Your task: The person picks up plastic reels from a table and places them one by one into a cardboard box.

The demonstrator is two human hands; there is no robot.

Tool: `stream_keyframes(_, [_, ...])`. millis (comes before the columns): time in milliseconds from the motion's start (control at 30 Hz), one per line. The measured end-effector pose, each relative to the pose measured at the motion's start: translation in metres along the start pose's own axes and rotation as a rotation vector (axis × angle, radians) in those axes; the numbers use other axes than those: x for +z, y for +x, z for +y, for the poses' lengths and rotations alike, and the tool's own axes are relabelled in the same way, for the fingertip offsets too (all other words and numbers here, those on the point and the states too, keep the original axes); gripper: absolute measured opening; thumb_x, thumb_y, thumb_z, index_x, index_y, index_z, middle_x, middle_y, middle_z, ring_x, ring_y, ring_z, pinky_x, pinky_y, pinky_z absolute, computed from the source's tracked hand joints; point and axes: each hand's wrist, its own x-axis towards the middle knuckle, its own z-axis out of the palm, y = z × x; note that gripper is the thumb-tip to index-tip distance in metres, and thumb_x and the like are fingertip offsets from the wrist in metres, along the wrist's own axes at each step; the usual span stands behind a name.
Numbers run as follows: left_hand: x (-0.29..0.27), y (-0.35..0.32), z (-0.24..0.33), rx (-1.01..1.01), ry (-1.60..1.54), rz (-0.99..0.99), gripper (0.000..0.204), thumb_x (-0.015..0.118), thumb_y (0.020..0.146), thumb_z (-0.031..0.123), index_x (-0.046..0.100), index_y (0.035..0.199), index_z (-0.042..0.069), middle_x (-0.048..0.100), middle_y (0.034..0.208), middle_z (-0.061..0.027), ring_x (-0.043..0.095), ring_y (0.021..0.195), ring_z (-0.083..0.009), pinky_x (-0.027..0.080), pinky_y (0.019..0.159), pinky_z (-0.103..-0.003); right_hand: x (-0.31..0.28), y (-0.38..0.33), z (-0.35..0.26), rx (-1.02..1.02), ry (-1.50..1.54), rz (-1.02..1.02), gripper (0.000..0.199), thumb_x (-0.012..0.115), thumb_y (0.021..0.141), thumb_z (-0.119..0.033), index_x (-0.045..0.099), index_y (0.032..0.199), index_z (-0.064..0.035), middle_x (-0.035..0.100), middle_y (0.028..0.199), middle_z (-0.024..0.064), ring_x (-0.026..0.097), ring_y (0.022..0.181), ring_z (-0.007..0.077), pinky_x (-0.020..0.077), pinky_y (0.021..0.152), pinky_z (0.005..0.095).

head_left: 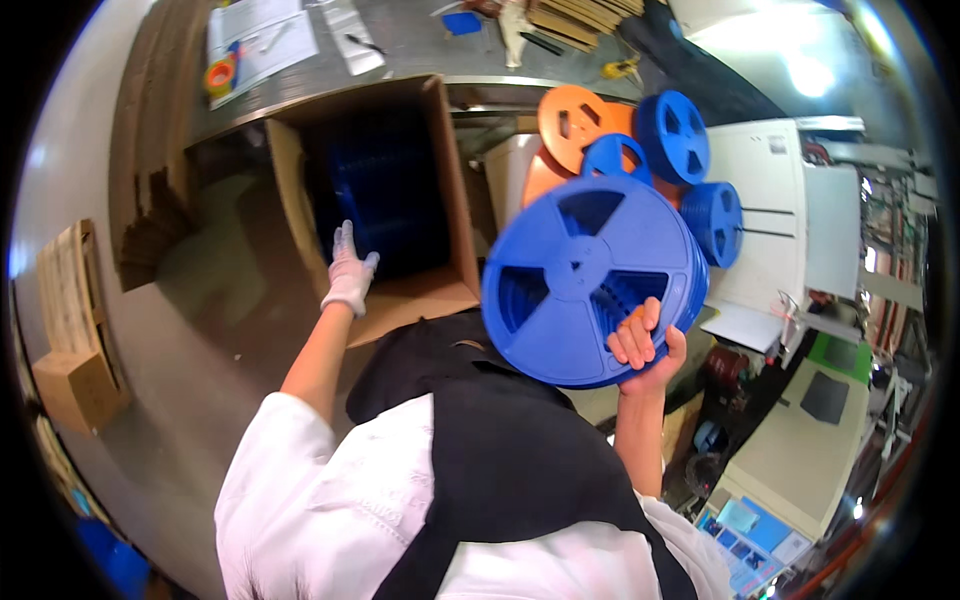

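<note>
My right hand [645,350], bare, grips a stack of blue plastic reels [530,245], its fingers hooked through a cutout in the front disc. The stack is held up to the right of my body, and the lower reels show only as edges. My left hand [350,272], in a pale glove with fingers apart, reaches to the opening of a cardboard box [458,200] and holds nothing. Inside that box, more dark blue reels [390,190] stand in shadow. Whether my left fingertips touch them I cannot tell.
Orange reels [572,125] and further blue reels [672,137] lie behind the held stack. A grey worktable [400,45] carries papers, tape and flat cardboard. Folded cardboard [150,150] leans at its left. A small carton [75,388] and wooden pallet [70,285] are at far left.
</note>
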Motion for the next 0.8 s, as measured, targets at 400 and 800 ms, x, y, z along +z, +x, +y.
stream_keyframes(400, [-0.038, -0.079, 0.154, 1.426, 0.248, -0.101, 0.032, 0.063, 0.071, 0.012, 0.059, 0.103, 0.011, 0.056, 0.125, -0.0180, 0.051, 0.121, -0.0404, 0.039, 0.105, -0.058, 0.006, 0.010, -0.014, 0.011, 0.111, -0.375, 0.028, 0.058, 0.094, -0.033, 0.047, 0.088, -0.0084, 0.051, 0.052, -0.0049, 0.050, 0.042, 0.0072, 0.0402, 0.047, 0.0237])
stream_keyframes(800, [-0.026, -0.093, 0.117, 1.221, 0.089, -0.219, 0.016, 0.058, 0.083, 0.007, 0.056, 0.099, 0.008, 0.048, 0.135, -0.0286, 0.048, 0.124, -0.0460, 0.040, 0.105, -0.049, 0.021, 0.015, -0.007, 0.009, -0.136, -0.127, 0.049, 0.058, 0.093, -0.045, 0.049, 0.114, -0.0019, 0.057, 0.071, 0.0039, 0.059, 0.063, 0.0154, 0.0464, 0.059, 0.0298])
